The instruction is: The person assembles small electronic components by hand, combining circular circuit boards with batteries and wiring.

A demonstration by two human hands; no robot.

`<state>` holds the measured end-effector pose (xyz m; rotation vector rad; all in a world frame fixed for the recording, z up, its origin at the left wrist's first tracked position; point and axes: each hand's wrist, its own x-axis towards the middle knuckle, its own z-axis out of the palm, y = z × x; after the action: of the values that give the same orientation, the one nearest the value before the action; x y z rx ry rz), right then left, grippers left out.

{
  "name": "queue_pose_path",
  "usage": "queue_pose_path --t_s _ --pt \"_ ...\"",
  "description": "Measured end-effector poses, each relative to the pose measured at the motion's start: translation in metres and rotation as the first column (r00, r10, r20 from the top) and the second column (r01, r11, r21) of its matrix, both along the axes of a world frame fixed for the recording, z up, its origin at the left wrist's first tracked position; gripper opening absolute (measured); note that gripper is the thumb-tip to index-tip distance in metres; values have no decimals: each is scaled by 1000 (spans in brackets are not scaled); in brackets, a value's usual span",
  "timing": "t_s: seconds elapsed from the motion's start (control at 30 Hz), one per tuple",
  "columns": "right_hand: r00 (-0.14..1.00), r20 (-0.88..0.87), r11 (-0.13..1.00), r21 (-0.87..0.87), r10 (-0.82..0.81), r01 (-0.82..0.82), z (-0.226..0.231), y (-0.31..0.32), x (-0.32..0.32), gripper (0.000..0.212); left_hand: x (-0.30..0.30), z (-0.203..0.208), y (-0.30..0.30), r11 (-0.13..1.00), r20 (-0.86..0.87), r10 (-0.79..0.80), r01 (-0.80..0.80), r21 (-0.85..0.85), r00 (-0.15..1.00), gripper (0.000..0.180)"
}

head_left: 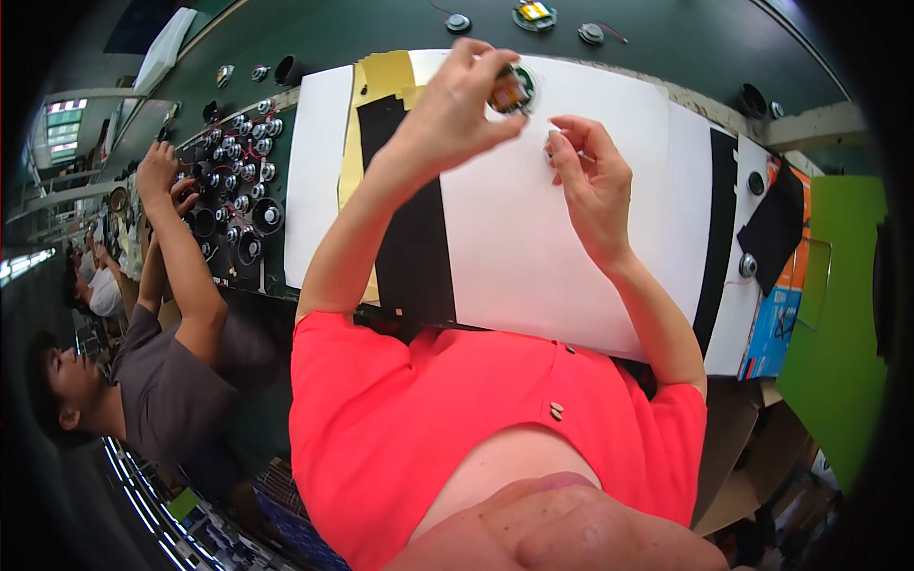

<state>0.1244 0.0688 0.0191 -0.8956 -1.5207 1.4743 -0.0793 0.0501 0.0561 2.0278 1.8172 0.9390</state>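
Above the far edge of the white sheet (562,266), my left hand (457,109) grips a round green circuit board (514,90) that carries an orange-brown part. Its thumb and fingers close around the board's side, which hides part of it. To the right and a little nearer, my right hand (595,181) is raised over the sheet with thumb and fingertips drawn together. Something small seems to show at those fingertips, too small to name. At the back lies a similar round board with a yellow block (535,13), between a small speaker (458,23) and another wired speaker (590,34).
On the left, many small speakers with red wires (238,157) cover a dark mat, where a co-worker's hands (162,176) are busy. A black strip (405,228) and yellow paper (386,71) lie left of my sheet. Black cloth (771,228) and a green panel (838,314) are at right.
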Motion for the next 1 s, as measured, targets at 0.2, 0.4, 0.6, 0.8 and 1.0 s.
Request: queue_pose_path --t_s 0.2,0.4,0.6,0.8,1.0 --pt "986 106 980 167 -130 111 -16 -2 26 12 68 -14 -21 995 136 -4 18 -101 991 56" --pt "981 90 982 85 -175 167 -27 -9 32 10 84 -31 -38 984 410 -16 88 -156 912 54" --pt "991 -30 992 9 -128 128 -32 -14 25 11 79 -46 -51 981 423 -21 99 -166 906 54" --pt "998 -58 983 -180 -37 26 -29 -16 25 12 74 -54 -54 983 413 -31 102 -150 910 52" --pt "986 79 988 -42 149 -146 -32 -5 33 13 64 -52 -51 990 556 -19 92 -104 831 48"
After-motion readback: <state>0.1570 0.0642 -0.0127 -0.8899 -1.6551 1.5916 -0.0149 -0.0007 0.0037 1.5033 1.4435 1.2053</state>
